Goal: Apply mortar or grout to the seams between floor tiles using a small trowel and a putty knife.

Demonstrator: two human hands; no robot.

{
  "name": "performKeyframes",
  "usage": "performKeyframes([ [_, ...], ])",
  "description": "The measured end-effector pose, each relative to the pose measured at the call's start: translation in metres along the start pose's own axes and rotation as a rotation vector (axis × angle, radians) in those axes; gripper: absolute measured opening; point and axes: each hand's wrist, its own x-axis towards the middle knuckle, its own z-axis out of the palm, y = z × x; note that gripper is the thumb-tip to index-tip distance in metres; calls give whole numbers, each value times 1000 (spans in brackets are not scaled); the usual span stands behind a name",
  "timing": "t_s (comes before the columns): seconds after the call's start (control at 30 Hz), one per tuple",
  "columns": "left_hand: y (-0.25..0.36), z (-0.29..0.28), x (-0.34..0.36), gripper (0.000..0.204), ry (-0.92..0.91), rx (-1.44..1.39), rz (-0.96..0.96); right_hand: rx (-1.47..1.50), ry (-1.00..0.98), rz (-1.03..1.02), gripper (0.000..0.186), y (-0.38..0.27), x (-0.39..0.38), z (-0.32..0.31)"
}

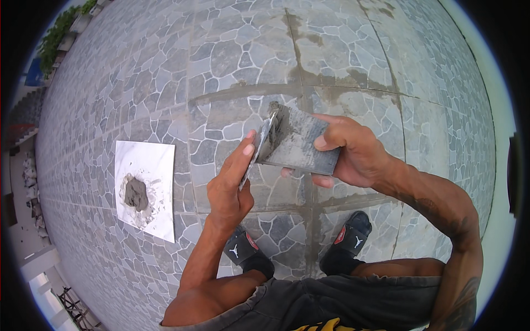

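Grey paste worked between scraper and plate, above the floor joints

The person's left hand grips a thin scraper, with the fingers stretched along its left side; I cannot tell exactly how the thumb sits. The right hand is closed on the right edge of a dark plate, thumb on its upper face and the other fingers around the far edge and below. The scraper is tilted steeply and meets the left part of the plate, where a ridge of wet paste is gathered. The rest of the plate's face carries only a thin grey smear.

Both tools are in the air, over the floor and a little farther than the two sandals. To the left, well apart from the hands, a white board lies on the floor with a mound of similar paste. Wet-looking grey bands follow several joints, one of them between the feet.

In my judgement, the step in hand is collecting the paste to one edge with the scraper. The next move seems to call for a firm hold on the plate and a steady angle of the scraper, so that the paste does not drop.
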Motion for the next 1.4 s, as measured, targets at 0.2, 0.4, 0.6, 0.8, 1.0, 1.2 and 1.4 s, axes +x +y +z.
performKeyframes([
  [0.2,-1,-4,5,81,17,56,46,-18,-47,-13,43,-5,0,0],
  [0.4,-1,-6,5,79,27,87,49,-61,-67,-22,47,-14,-1,0],
  [0.6,-12,-12,-6,64,-132,203,-28,-33,-15,-79,49,-34,1,0],
  [0.8,-10,-10,-21,28,-23,-264,-738,-191,-37,-187,47,-50,-2,3],
  [1.0,-12,-3,-10,40,296,-971,-1111,-883,257,-125,53,-28,-13,9],
  [1.2,-3,-1,-3,33,344,-1274,-1268,-1462,181,-242,52,-5,-11,17],
  [1.4,7,2,6,31,365,-1347,-1236,-1788,-63,-652,66,18,-5,-1],
])
